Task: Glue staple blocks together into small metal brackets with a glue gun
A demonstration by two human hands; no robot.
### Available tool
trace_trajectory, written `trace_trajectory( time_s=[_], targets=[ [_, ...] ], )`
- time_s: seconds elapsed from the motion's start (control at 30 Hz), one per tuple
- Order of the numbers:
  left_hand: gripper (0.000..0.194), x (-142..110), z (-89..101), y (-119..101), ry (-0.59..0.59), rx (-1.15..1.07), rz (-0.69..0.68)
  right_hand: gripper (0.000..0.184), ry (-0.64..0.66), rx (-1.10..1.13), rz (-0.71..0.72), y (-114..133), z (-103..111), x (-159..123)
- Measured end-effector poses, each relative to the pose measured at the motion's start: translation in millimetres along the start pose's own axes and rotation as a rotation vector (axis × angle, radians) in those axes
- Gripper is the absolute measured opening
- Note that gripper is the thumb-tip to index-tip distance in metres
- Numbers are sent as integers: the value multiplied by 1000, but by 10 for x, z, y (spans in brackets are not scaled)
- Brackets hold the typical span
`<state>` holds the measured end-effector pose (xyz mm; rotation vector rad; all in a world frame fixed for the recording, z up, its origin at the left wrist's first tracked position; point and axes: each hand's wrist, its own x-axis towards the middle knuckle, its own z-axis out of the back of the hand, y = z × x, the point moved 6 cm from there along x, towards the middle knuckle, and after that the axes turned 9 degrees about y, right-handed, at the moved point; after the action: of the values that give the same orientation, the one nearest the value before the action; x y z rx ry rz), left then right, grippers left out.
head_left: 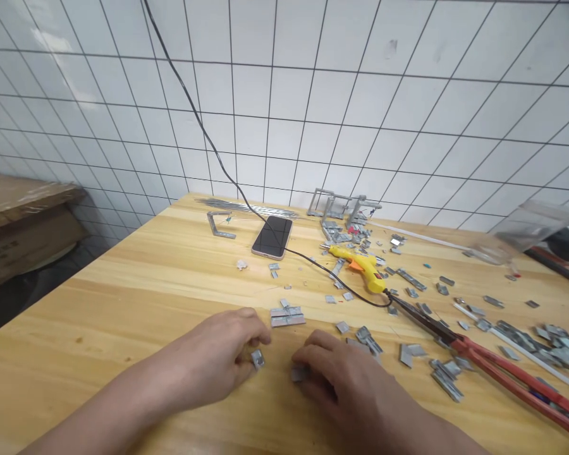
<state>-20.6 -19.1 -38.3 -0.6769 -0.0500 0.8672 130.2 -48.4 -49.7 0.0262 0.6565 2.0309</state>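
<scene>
The left hand pinches a small metal bracket; the right hand curls over a metal piece. Just far of both, the slotted metal plate lies lengthwise left-to-right.

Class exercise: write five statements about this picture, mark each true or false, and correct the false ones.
1. The yellow glue gun lies to the right of the phone. True.
2. The phone's screen is brightly lit. False: the screen is dark.
3. The left hand holds a small metal piece. True.
4. The glue gun is in the left hand. False: the glue gun lies on the table.
5. The red-handled tool lies to the right of the right hand. True.
</scene>
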Motion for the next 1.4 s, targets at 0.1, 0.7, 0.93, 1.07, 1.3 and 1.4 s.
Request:
trace_trajectory(
  time_s=[0.1,0.7,0.93,1.07,1.3,1.4],
  targets=[
    [22,24,-25,24,68,-3,29,21,-14,43,46,44,-4,1],
    [10,-43,44,-274,-178,-177,-195,14,-269,341,-7,-7,217,-63],
    [16,-51,2,-367,-221,-96,-273,19,-176,446,-60,-13,127,-26],
    [16,-47,-15,-382,-236,-105,-290,19,-162,505,-68,-34,110,9],
    [22,-39,-104,-415,-256,-56,-345,19,-234,546,-59,-18,132,22],
    [22,-41,-110,-426,-298,-60,-373,17,-268,527,-76,-25,118,22]
  ],
)
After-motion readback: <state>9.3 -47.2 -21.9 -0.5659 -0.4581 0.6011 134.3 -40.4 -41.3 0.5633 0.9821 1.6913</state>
